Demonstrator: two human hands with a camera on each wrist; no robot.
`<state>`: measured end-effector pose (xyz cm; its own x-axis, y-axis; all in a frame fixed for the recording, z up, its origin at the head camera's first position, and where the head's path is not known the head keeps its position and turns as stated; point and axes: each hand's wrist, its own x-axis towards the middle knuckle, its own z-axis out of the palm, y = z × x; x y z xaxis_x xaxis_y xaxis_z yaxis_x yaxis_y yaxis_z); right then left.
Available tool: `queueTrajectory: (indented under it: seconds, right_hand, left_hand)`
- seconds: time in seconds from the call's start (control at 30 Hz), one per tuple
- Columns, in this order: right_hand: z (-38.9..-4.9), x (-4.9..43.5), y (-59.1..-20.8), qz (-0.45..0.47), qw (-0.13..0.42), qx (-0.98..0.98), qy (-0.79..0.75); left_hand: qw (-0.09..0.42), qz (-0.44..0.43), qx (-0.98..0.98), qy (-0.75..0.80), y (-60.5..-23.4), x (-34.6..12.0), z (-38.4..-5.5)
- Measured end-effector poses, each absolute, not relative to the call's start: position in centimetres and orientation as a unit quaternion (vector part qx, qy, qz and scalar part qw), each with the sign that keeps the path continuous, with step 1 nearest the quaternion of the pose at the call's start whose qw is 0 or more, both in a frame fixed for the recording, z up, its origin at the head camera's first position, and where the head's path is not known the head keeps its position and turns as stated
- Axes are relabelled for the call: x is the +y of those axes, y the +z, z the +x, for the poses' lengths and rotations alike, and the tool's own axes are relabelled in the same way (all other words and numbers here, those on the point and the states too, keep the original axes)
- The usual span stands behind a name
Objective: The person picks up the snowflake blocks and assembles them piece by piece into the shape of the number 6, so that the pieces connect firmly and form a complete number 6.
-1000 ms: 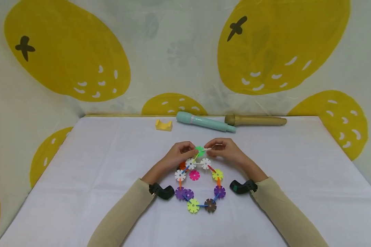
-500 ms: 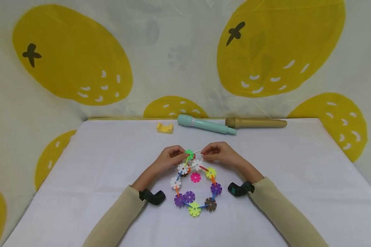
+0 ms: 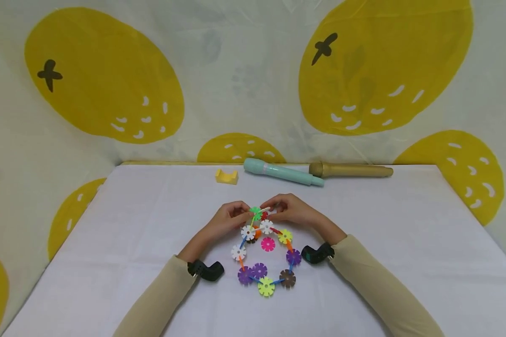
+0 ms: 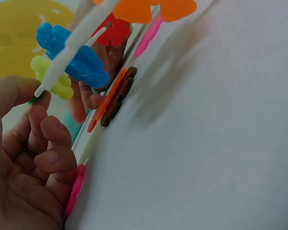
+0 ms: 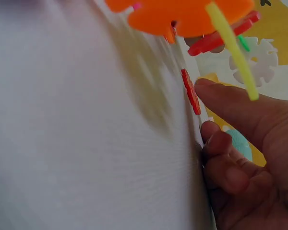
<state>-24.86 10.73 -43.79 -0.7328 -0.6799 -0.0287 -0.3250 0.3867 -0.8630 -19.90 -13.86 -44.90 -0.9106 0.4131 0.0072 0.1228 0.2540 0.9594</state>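
Note:
A ring of colourful slotted snowflake discs, joined edge to edge, lies between both hands in the head view. At its far end my left hand pinches a green snowflake disc. In the left wrist view only a sliver of green shows between the thumb and fingertip. A white snowflake disc is slotted beside the green one. My right hand has its thumb and index finger at this disc's edge, one on either side. In the right wrist view its other fingers are curled below the thumb.
A loose pink disc lies inside the ring, and a purple disc at its near left. Red and orange discs lie by the far end. Behind are a yellow block, teal microphone and gold microphone.
Both hands and the ring's far end have shifted left. The right fingertips drew back from the green disc, then came in close again at the white disc. The left hand keeps its pinch.

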Motion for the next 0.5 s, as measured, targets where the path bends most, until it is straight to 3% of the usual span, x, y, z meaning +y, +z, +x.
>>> queueTrajectory:
  seconds: [0.5]
  right_hand:
    - [-24.39,10.17,-43.23,-0.304,0.183,0.837,-0.417]
  left_hand:
    - [0.126,0.156,0.796,0.57,-45.39,-13.83,-20.1]
